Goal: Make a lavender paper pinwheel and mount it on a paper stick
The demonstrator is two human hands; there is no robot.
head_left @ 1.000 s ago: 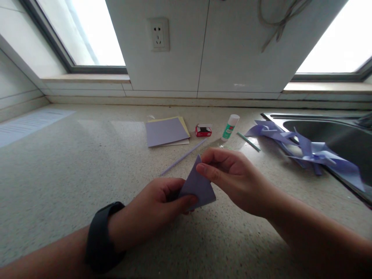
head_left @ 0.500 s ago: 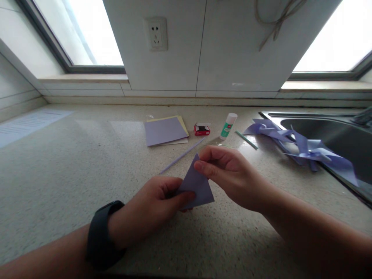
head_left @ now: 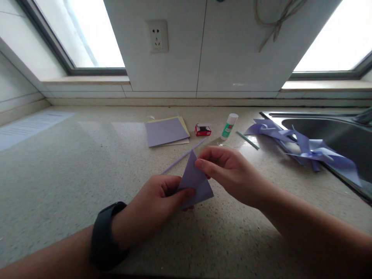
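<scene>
A purple sheet of paper, folded into a triangle, is held above the counter between both hands. My left hand is closed on its lower left side, thumb on top and fingers underneath. My right hand pinches the upper right edge just below the pointed tip, between thumb and fingers. Behind the paper, a thin purple stick lies slantwise on the counter. The right hand is near a glue stick standing upright with a white cap.
A stack of purple and yellow paper lies at the back, beside a small red box. A green stick lies right of the glue. Purple paper pinwheels overlap the edge of the sink. A printed sheet lies far left.
The folded paper has tilted slightly, its tip shifting left and up. My right hand's pinch sits a little lower from the tip along the right edge. The left hand keeps its hold.
</scene>
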